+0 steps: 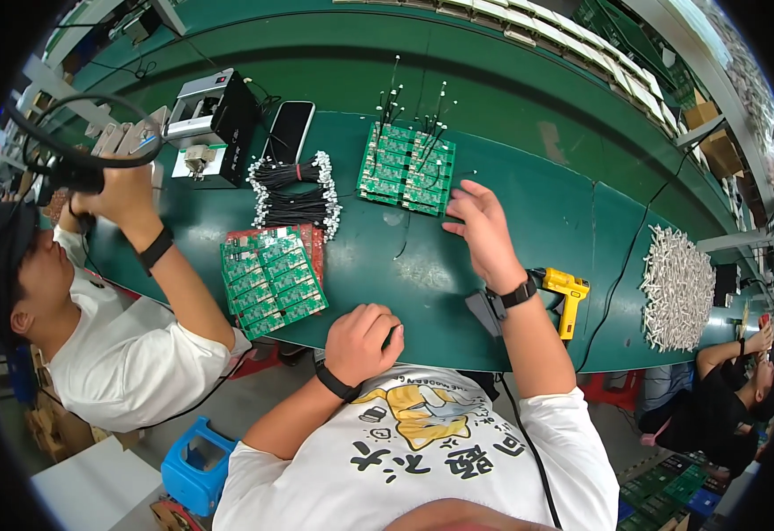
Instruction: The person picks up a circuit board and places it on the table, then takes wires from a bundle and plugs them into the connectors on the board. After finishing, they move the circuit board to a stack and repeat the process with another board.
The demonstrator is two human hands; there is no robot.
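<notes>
My right hand is beside the right edge of a green circuit board panel, its thumb and fingers apart and holding nothing I can see. Several thin black cables with white ends stand up from that panel's far side. At the near table edge my left hand is curled closed; a dark spot shows at its fingers, but what they hold, if anything, is hidden. To its left lies a second stack of green circuit board panels, partly over a red sheet. Behind that are bundled black cables with white connectors.
A yellow electric screwdriver or glue gun lies right of my right wrist. Farther right is a pile of pale small parts. A phone and a black-and-silver machine stand back left. Co-workers sit at left and far right.
</notes>
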